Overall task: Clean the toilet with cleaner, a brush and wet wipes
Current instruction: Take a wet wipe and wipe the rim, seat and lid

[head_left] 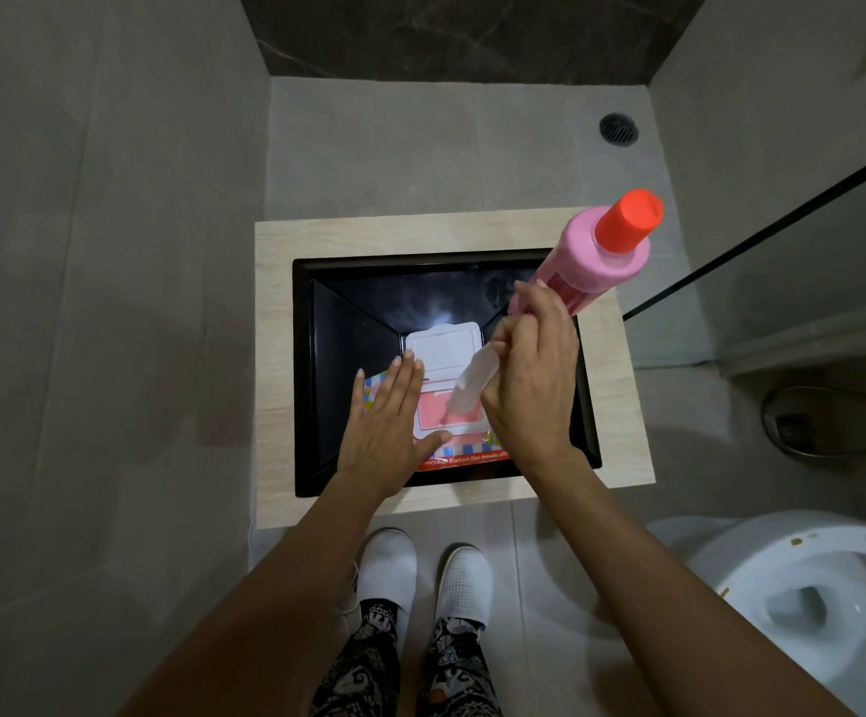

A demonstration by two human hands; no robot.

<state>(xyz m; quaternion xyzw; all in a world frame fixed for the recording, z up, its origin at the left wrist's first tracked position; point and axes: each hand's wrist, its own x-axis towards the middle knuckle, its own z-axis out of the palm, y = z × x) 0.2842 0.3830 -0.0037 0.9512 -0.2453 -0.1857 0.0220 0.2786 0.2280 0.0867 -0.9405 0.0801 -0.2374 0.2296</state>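
— Nearest, what's each hand doing?
— Left hand [387, 421] lies flat, fingers straight, pressing the colourful wet-wipe pack [441, 401] down inside the black rectangular tray [317, 375].
— And rightward?
— Right hand [532, 375] pinches a white wipe [472, 380] drawn from the pack's open lid. Behind it stands the pink cleaner bottle with an orange cap [601, 261]; the white toilet bowl [808, 597] sits far right.

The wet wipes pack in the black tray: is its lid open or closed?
Open. The white lid of the wet wipes pack is flipped back, and the right hand pinches a wipe coming out.
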